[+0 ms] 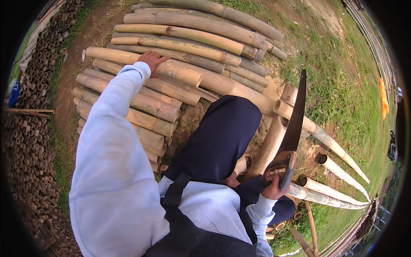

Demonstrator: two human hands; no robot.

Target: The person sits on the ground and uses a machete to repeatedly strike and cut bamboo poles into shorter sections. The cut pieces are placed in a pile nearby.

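Standing over a stack of cut bamboo poles [171, 81], you reach out with your left hand [152, 60], palm down and fingers spread flat on the upper side of one thick pole [180, 72] near the middle of the pile; it rests there and grips nothing. Your right hand [274, 188] is closed around the wooden handle of a hand saw [293, 128], whose long dark curved blade points up and away from you, its tip standing over the grass [342, 85]. The saw hangs clear of the stack, on your right side, above a few loose poles [334, 171] that lie fanned out on the ground. One slanting pole [269, 145] leans beside your dark-clad knee [222, 132], just left of the saw handle. More poles, seen end on, are piled in a tall bank [30, 128] along your far left. Bare earth shows between the stack and that bank. A small orange object [383, 98] lies well apart at the right edge of the lawn; its kind cannot be told.
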